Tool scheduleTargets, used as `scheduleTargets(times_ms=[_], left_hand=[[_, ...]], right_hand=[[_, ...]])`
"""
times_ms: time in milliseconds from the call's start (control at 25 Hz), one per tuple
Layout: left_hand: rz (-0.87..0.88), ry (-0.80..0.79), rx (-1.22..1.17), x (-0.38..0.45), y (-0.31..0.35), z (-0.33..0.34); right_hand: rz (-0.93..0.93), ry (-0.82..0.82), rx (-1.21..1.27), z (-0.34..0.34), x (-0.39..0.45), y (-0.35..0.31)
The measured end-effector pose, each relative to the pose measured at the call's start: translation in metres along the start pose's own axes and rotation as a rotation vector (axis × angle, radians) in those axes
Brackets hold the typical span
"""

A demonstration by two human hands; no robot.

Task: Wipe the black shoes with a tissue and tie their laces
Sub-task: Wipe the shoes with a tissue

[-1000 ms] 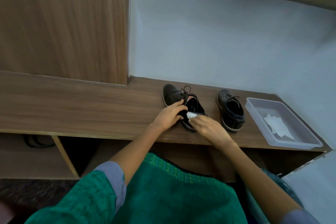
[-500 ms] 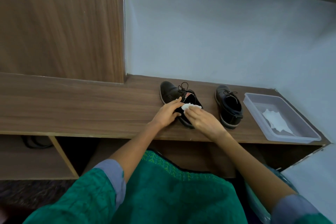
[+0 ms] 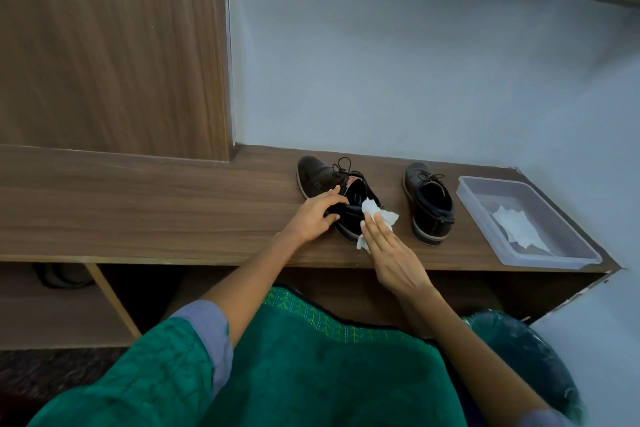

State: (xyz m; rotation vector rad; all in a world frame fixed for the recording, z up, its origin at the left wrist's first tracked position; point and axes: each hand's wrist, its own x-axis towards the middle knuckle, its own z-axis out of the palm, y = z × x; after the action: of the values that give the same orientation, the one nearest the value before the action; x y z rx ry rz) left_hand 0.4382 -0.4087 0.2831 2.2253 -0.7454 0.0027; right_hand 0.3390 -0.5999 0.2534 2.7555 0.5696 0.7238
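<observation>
Two black lace-up shoes stand on a wooden shelf (image 3: pixel 138 211). The left shoe (image 3: pixel 320 177) points away from me, its laces loose at the tongue. My left hand (image 3: pixel 313 215) grips this shoe's near left side at the collar. My right hand (image 3: pixel 391 253) presses a crumpled white tissue (image 3: pixel 372 210) against the shoe's heel and right side, fingers stretched over it. The right shoe (image 3: pixel 429 204) stands alone further right, untouched, its laces lying on top.
A clear plastic tray (image 3: pixel 568 246) at the shelf's right end holds another white tissue (image 3: pixel 517 229). A grey wall rises behind the shoes and a wooden panel (image 3: pixel 110 45) stands at the back left. Open compartments lie under the shelf, with dark cables at the left.
My right hand has slid back toward me along the shoe's heel, and the tissue has spread out beneath its fingers. My left hand stays on the shoe.
</observation>
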Motion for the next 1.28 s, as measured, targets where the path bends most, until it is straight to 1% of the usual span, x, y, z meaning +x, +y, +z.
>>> scheduleTargets(times_ms=[80,160,200,280,360,440,480,520,640,680,720,800,840,880,960,1080,1200,1280], left_hand=[[-0.003,-0.012,0.015,0.000,0.000,0.000],[-0.005,0.007,0.023,0.000,0.000,0.002],[-0.008,0.026,0.020,0.000,0.000,0.003],[-0.010,0.066,0.006,0.000,0.000,0.006],[-0.001,0.087,0.005,-0.001,0.000,0.008],[0.009,0.093,0.006,-0.002,0.001,0.009],[0.010,0.094,0.012,-0.002,0.002,0.008],[0.010,0.094,0.029,-0.002,0.004,0.007],[0.001,0.095,0.181,-0.004,0.012,0.004],[0.014,0.106,0.229,-0.007,0.016,0.005],[0.042,0.122,0.262,-0.010,0.020,0.007],[0.117,0.150,0.305,-0.016,0.029,0.011],[0.140,0.162,0.307,-0.017,0.032,0.013],[0.138,0.174,0.290,-0.017,0.034,0.015],[0.094,0.206,0.231,-0.015,0.039,0.015],[0.085,0.196,0.229,-0.006,0.039,0.012],[0.107,0.173,0.255,-0.006,0.041,0.014],[0.100,0.195,0.244,-0.005,0.039,0.017]], right_hand=[[0.033,0.001,-0.035,-0.001,0.021,-0.001],[0.119,0.030,-0.035,-0.005,0.040,-0.004],[0.215,0.042,0.046,-0.005,0.045,-0.006],[0.456,0.106,0.306,-0.004,0.048,-0.017],[0.664,0.236,0.518,-0.006,0.048,-0.028],[0.867,0.334,0.664,-0.010,0.046,-0.032],[0.936,0.354,0.709,-0.012,0.044,-0.032],[0.964,0.364,0.730,-0.014,0.041,-0.030],[0.946,0.323,0.780,-0.023,0.039,-0.022],[0.995,0.320,0.837,-0.027,0.039,-0.020],[1.091,0.344,0.928,-0.030,0.040,-0.017],[1.337,0.468,1.172,-0.034,0.043,-0.015],[1.404,0.508,1.243,-0.033,0.045,-0.014],[1.423,0.485,1.264,-0.031,0.046,-0.016],[1.401,0.320,1.204,-0.022,0.046,-0.029],[1.441,0.098,1.026,-0.007,0.044,-0.051],[1.475,0.020,0.924,-0.005,0.044,-0.055],[1.540,0.077,0.939,-0.011,0.049,-0.059]])
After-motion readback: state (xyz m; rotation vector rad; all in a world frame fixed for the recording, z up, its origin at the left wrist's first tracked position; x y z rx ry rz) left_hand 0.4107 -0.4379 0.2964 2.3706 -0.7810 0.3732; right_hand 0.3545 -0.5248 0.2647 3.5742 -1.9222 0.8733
